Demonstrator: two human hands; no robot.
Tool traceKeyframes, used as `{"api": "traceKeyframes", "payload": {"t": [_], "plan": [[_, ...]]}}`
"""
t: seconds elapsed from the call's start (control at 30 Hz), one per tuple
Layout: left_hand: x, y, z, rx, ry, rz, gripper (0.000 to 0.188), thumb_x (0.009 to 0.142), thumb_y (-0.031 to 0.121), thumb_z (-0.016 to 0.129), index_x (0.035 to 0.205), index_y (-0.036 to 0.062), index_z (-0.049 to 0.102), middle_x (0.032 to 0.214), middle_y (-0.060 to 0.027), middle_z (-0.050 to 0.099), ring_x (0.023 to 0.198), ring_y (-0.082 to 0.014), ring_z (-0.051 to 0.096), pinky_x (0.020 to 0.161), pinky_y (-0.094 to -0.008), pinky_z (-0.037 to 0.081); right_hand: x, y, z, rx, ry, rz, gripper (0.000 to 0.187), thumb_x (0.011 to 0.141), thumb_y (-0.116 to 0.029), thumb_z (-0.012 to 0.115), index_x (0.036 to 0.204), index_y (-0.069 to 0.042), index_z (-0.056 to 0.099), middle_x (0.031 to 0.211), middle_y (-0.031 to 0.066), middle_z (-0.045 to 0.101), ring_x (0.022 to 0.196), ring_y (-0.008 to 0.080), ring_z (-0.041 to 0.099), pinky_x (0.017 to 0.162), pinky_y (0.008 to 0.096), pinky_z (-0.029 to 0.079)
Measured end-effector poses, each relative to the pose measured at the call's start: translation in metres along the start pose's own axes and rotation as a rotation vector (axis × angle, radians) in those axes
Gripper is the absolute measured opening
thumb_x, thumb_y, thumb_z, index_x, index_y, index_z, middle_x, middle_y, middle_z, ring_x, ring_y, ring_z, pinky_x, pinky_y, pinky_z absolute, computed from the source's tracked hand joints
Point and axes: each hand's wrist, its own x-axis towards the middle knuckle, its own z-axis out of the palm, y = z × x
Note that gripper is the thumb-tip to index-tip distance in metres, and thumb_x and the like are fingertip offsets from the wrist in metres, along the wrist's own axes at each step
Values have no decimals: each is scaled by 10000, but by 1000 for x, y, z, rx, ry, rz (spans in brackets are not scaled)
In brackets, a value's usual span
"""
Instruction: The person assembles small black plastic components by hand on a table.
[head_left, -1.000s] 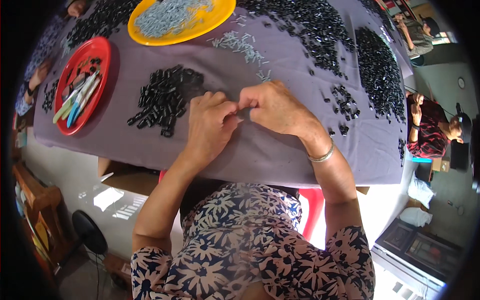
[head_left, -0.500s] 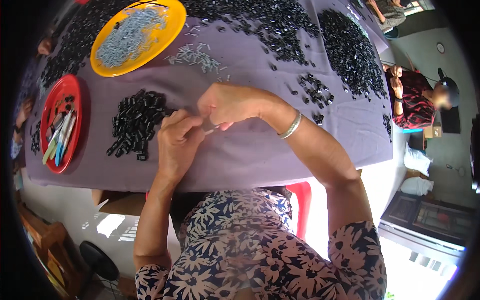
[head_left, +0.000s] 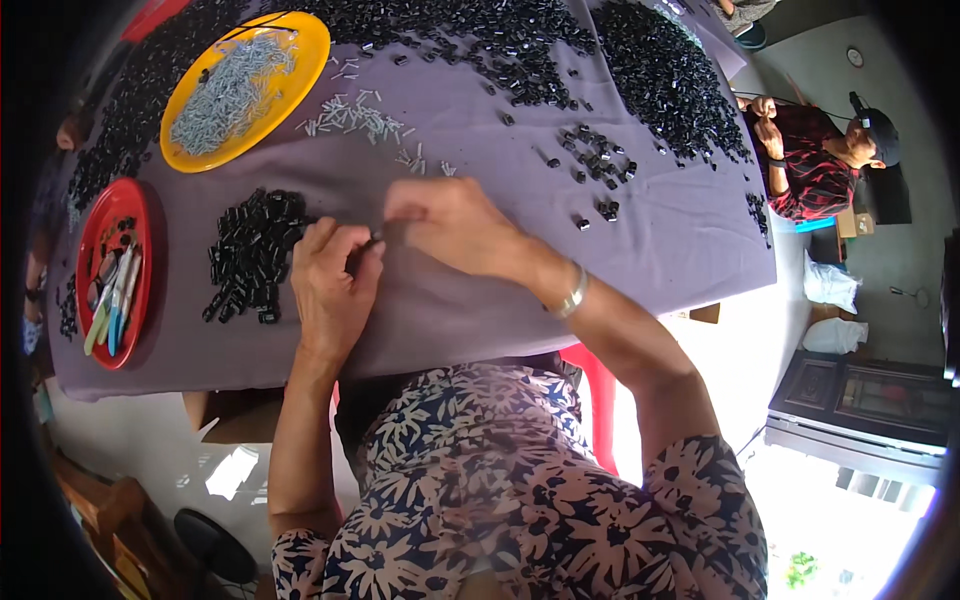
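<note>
My left hand (head_left: 332, 265) is closed, thumb and forefinger pinching a small black piece (head_left: 376, 238) whose exact form is too small to tell. Just to its right, my right hand (head_left: 448, 222) has its fingers curled in; they are slightly smeared, and anything between them cannot be made out. The hands are apart, above the purple cloth. Beside my left hand lies a heap of small black plastic parts (head_left: 255, 250). Beyond my hands, thin pale grey pins (head_left: 358, 118) are scattered, and more pins (head_left: 235, 95) fill a yellow plate (head_left: 310, 75).
At the left, a red tray (head_left: 145, 270) holds several knife-like tools (head_left: 122, 290) and small bits. Large spreads of black parts (head_left: 665, 85) cover the table's far side. A loose cluster (head_left: 598, 150) lies to the right. Another person (head_left: 825, 150) sits at the right.
My right hand has drawn away from my left, opening a gap between them. A pale pin seen between them earlier no longer shows. The view has shifted slightly.
</note>
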Motion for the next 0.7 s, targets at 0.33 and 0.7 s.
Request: {"api": "traceKeyframes", "payload": {"t": [0.33, 0.7], "plan": [[-3, -15, -12, 399, 254, -49, 457, 691, -42, 666, 1123, 105, 659, 1081, -114, 581, 1021, -339, 556, 836, -450, 430, -65, 50, -119, -598, 367, 50, 372, 734, 107, 564, 1056, -40, 680, 939, 146, 676, 824, 304, 684, 735, 364, 553], [-9, 14, 0, -63, 129, -7, 311, 801, -61, 738, 1092, 21, 665, 923, -99, 615, 813, -217, 613, 750, -303, 498, -44, 17, -56, -124, 251, 144, 269, 792, 108, 531, 982, -3, 685, 877, 62, 694, 762, 111, 650, 673, 266, 522]]}}
